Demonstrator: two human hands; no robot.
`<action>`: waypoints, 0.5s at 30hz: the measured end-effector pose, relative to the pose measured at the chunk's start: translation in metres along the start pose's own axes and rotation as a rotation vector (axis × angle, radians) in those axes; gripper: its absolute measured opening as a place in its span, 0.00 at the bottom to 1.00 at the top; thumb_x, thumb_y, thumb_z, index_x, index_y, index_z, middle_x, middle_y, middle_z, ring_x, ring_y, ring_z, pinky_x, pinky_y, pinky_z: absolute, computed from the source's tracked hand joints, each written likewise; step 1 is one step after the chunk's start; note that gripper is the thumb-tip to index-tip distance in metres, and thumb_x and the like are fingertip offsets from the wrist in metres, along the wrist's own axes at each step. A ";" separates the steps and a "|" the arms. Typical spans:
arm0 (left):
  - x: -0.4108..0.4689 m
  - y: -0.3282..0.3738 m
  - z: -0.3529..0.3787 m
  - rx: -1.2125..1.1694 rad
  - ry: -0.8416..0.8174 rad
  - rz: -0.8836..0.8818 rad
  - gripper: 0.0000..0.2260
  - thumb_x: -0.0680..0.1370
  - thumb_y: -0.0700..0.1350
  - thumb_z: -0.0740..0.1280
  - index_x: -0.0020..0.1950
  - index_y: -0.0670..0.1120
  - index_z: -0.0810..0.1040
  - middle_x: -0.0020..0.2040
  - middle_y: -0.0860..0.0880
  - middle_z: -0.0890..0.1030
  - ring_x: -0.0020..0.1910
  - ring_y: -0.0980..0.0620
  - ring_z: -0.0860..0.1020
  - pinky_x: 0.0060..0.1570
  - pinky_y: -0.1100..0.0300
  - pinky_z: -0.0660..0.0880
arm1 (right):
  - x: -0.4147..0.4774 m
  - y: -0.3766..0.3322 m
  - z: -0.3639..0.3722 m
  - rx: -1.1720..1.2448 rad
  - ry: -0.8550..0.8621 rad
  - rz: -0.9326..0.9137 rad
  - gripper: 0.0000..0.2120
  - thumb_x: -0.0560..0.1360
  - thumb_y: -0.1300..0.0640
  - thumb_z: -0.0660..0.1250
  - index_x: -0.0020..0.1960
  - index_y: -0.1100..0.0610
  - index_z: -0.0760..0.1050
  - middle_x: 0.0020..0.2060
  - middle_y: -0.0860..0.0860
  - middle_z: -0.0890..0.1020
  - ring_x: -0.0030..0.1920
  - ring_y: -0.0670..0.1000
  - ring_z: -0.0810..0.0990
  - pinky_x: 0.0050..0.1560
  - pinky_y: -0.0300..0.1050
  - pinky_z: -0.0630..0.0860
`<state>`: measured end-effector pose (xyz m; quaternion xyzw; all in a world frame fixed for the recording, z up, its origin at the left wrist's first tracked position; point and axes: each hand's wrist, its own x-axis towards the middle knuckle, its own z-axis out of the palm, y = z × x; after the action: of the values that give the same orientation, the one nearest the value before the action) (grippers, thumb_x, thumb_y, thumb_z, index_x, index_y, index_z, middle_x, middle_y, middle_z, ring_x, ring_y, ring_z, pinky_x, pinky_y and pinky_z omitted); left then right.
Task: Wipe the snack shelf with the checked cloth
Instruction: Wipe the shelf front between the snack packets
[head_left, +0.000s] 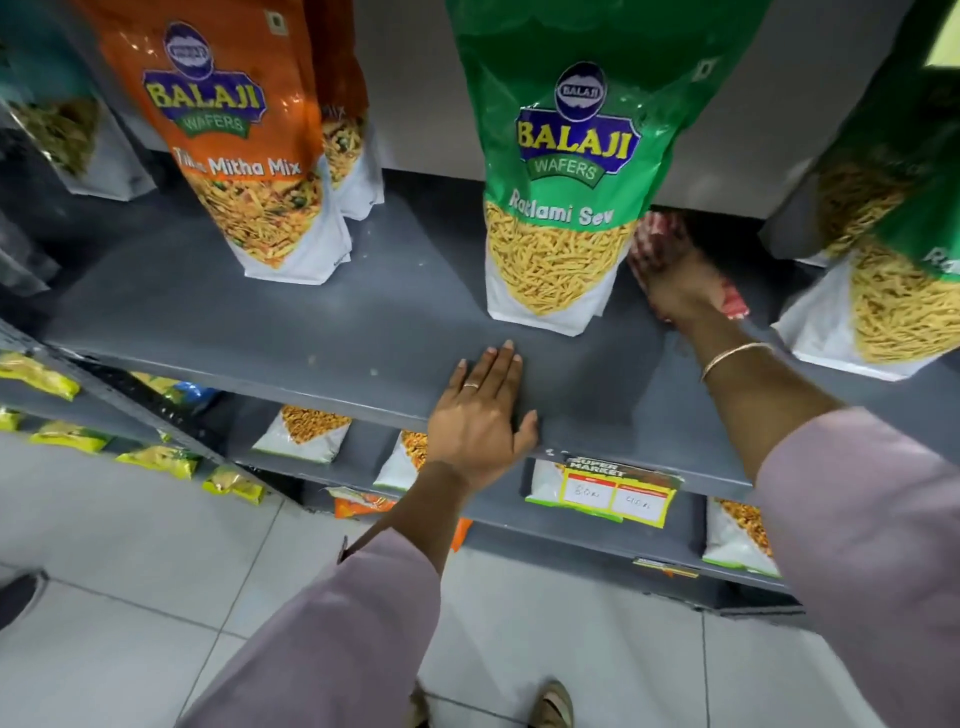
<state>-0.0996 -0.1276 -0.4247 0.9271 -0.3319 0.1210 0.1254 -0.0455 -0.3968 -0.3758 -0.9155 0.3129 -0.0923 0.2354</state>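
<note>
Two orange packs (244, 140) and three green packs (561, 171) can be counted upright on the grey snack shelf (291, 312). The red-and-white checked cloth (655, 240), bunched, is pressed down far right of the middle green pack by the right hand (675, 288), fingers closed over it. The left hand (480, 415) is laid flat, fingers together, on the near edge.

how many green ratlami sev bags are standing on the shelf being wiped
3 in view: one in the middle, left of the right hand with the cloth, and two at the right edge, front and behind. More may be hidden.
</note>
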 end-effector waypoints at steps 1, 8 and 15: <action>0.000 0.000 0.000 0.002 -0.002 -0.002 0.28 0.72 0.54 0.55 0.63 0.39 0.76 0.64 0.43 0.76 0.62 0.46 0.75 0.63 0.49 0.69 | -0.011 0.001 0.001 -0.069 -0.002 -0.089 0.25 0.76 0.40 0.58 0.67 0.53 0.70 0.66 0.58 0.75 0.65 0.62 0.73 0.66 0.59 0.69; -0.001 0.004 -0.007 0.003 0.007 -0.004 0.26 0.72 0.52 0.56 0.61 0.37 0.78 0.62 0.40 0.77 0.60 0.43 0.77 0.64 0.51 0.60 | -0.135 0.015 -0.017 -0.074 -0.002 -0.181 0.18 0.76 0.46 0.62 0.65 0.49 0.74 0.62 0.55 0.80 0.59 0.59 0.79 0.57 0.50 0.75; -0.001 0.005 -0.009 -0.003 -0.022 0.004 0.25 0.72 0.50 0.55 0.60 0.36 0.78 0.62 0.40 0.77 0.60 0.43 0.77 0.63 0.51 0.60 | -0.228 0.025 -0.055 0.669 -0.275 0.019 0.14 0.76 0.72 0.59 0.48 0.59 0.80 0.35 0.39 0.86 0.37 0.32 0.81 0.40 0.27 0.75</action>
<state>-0.1046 -0.1276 -0.4154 0.9275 -0.3355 0.1104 0.1228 -0.2557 -0.2938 -0.3447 -0.7889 0.2392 -0.0634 0.5625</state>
